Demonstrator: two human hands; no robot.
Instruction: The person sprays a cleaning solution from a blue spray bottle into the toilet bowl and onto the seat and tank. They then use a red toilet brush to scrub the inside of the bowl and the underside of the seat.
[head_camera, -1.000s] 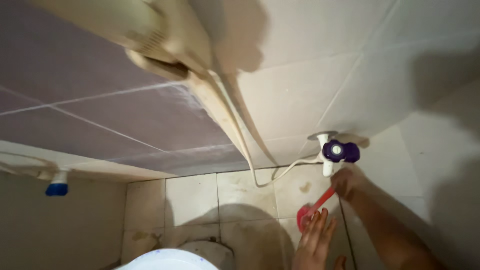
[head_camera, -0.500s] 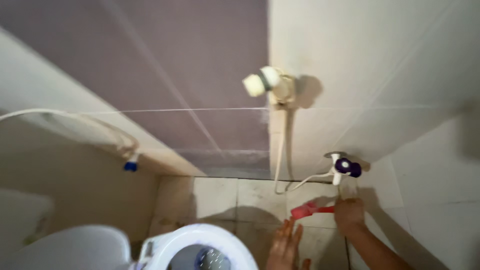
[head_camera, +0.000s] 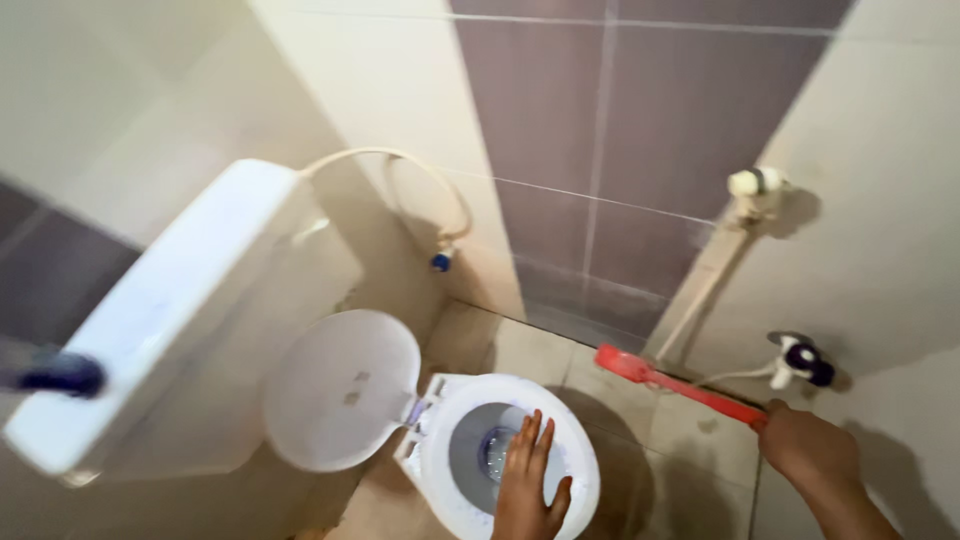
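The right hand (head_camera: 808, 447) is closed tight around the end of a long red brush (head_camera: 680, 384). The brush handle runs up and away from the hand, and its wide red head hangs in the air over the floor tiles (head_camera: 520, 350), just behind the toilet bowl (head_camera: 575, 470). The left hand (head_camera: 524, 483) is open and flat, with its fingers (head_camera: 531, 436) spread out. It holds nothing. It sits over the open bowl, above the water in the middle.

The round white toilet lid (head_camera: 340, 385) stands up, on the far side of the bowl from the right hand. Beside the lid is the white water tank (head_camera: 170, 300). A thin hose (head_camera: 425, 185) loops on the wall behind the bowl and ends in a small blue cap (head_camera: 440, 262). A white tap with a purple knob (head_camera: 800, 358) sticks out of the wall just above the right hand, and a cream pipe fitting (head_camera: 752, 186) sits higher up that wall.

1 second ago the brush head pointed down near the tap, close to the left hand, and only a bit of the bowl showed. Half a second ago the brush lay level under the tap. Now the person has turned toward the toilet: the whole bowl, lid and tank show, the brush is lifted and points over toward the bowl, and the left hand has come over the bowl. The brush seems to be on its way from the tap to the toilet.
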